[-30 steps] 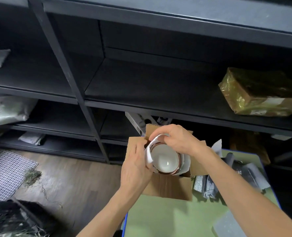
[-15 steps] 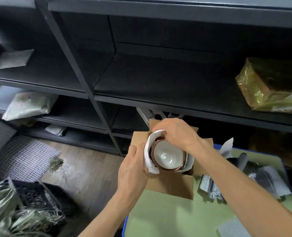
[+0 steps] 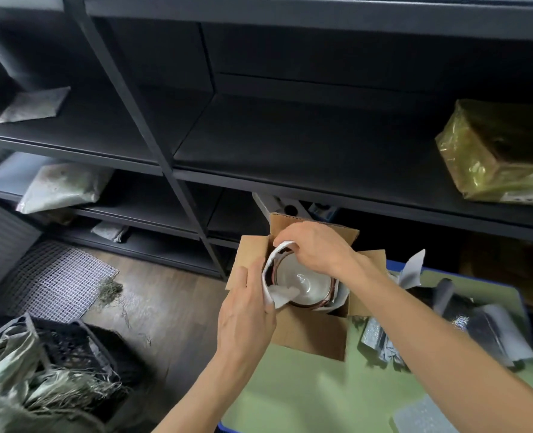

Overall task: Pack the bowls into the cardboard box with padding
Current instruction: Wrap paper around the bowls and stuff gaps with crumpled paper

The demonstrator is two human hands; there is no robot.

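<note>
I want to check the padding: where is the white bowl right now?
In the head view, the brown-rimmed white bowl sits inside the open cardboard box at centre, ringed by white foam padding, between the left hand and right hand.

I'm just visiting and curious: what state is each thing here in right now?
Cardboard box: flaps open, standing on the green table.
Bowl: upright inside the box, empty.
White foam padding: wrapped around the bowl, partly folded over its rim.
Left hand: pinching the padding.
Right hand: gripping the padding at the bowl's far rim.

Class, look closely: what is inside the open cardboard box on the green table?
Inside the cardboard box sits a white bowl with a brown rim, wrapped by white padding. Anything beneath the bowl is covered and cannot be seen.
</note>
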